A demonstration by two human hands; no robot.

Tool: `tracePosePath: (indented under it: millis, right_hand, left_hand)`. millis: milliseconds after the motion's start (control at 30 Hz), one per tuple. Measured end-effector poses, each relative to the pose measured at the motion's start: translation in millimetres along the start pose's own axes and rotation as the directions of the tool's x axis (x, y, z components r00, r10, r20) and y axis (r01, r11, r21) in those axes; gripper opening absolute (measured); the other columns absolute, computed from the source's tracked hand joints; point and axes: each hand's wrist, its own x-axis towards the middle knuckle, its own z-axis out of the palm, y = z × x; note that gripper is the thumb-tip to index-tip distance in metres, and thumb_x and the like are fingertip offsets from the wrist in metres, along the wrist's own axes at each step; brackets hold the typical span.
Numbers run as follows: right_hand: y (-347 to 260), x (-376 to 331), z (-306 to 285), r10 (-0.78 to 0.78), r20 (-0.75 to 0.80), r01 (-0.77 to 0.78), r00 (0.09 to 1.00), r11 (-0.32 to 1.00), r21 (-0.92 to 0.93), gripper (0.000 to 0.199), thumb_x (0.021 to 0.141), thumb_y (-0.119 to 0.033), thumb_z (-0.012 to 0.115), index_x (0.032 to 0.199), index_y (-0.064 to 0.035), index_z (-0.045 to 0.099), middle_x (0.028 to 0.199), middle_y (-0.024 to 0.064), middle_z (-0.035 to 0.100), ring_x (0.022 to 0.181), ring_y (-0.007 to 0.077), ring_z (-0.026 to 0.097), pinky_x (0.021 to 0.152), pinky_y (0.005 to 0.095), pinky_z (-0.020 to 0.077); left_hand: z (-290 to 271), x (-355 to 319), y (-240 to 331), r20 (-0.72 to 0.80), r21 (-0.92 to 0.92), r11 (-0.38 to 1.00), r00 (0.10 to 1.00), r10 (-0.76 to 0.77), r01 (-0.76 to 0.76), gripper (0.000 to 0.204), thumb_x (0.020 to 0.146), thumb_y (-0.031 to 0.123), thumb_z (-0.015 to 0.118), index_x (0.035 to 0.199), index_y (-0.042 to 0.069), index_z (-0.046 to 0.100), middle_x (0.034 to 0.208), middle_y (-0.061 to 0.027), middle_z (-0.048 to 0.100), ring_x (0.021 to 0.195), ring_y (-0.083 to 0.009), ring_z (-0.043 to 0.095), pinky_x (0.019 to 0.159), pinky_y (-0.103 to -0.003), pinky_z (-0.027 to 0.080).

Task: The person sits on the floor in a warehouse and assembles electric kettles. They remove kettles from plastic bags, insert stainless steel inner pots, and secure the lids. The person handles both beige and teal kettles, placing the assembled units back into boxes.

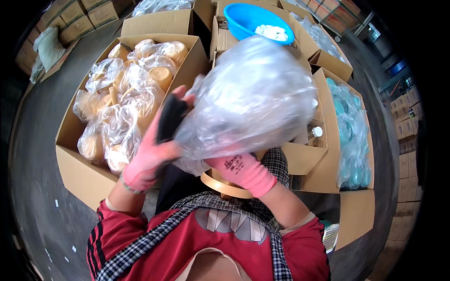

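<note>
A large, puffed-out clear plastic bag (253,93) fills the space in front of me, smeared by motion. My left hand (157,140), in a pink glove with black on its fingers, is open at the bag's left side, fingers stretched upward and thumb against the plastic. Beneath the bag, my right hand (243,171) in a matching pink glove grips its lower part; the plastic hides most of its fingers. A peach-coloured round plastic piece (225,188) shows below the bag at my lap, partly covered by the bag and right hand.
At left stands an open carton (89,180) of bagged peach containers. A blue basin (239,25) with white cloth-like pieces sits beyond the bag. Jars with white lids (317,131) and a carton of bagged teal items (349,136) are at right. Stacked cartons (89,21) line the far left.
</note>
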Motion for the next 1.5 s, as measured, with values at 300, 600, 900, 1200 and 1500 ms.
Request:
tracePosePath:
  millis: [300,600,900,1200,1500]
  right_hand:
    - [17,-17,-44,0.726,0.272,-0.316,0.631,-0.08,0.945,0.042,0.075,-0.019,0.063,0.108,-0.0016,0.044,0.1,0.0037,0.05,0.088,0.0106,0.047,0.077,0.0252,0.0403]
    - [54,-31,-46,0.472,0.329,0.069,0.818,-0.649,0.758,0.033,0.085,-0.014,0.047,0.115,-0.0023,0.042,0.109,0.0065,0.05,0.097,0.0149,0.05,0.083,0.0282,0.0431]
    - [110,-26,-133,0.162,-0.355,-0.285,0.921,0.901,-0.327,0.034,0.064,-0.014,0.064,0.095,-0.0019,0.056,0.105,0.0131,0.052,0.099,0.0321,0.047,0.085,0.0394,0.0392]
    - [165,-161,75,0.84,0.193,-0.764,0.508,0.335,0.551,0.034,0.078,-0.007,0.052,0.111,-0.0001,0.049,0.105,0.0173,0.055,0.098,0.0274,0.051,0.084,0.0322,0.0384]
    - [94,-143,-15,0.832,0.346,-0.833,0.433,0.224,0.505,0.033,0.079,-0.028,0.054,0.1,-0.0015,0.056,0.1,0.0104,0.056,0.091,0.0197,0.052,0.082,0.0298,0.0397]
  left_hand:
    - [-23,-12,-41,-0.102,0.047,0.999,0.995,0.007,-0.003,0.027,0.08,0.005,0.049,0.105,-0.004,0.045,0.089,-0.0105,0.057,0.08,-0.018,0.058,0.069,-0.029,0.047]
    - [-50,17,-42,-0.202,0.005,0.99,0.969,-0.138,0.142,0.029,0.077,0.015,0.057,0.099,-0.003,0.052,0.088,-0.0086,0.059,0.077,-0.0141,0.055,0.07,-0.027,0.045]
    - [-22,110,22,0.156,0.442,0.238,0.335,0.929,-0.865,0.025,0.076,0.015,0.049,0.095,-0.001,0.052,0.086,-0.0112,0.057,0.08,-0.0236,0.055,0.075,-0.04,0.045]
    - [-84,141,-243,0.285,0.876,0.393,0.958,0.043,-0.279,0.027,0.079,0.026,0.053,0.101,0.01,0.056,0.094,-0.0105,0.058,0.09,-0.0248,0.053,0.082,-0.039,0.04]
    - [-65,73,-131,0.351,0.609,0.793,0.901,-0.255,-0.013,0.019,0.076,0.011,0.055,0.093,0.002,0.056,0.089,-0.0067,0.058,0.086,-0.0175,0.054,0.08,-0.032,0.04]
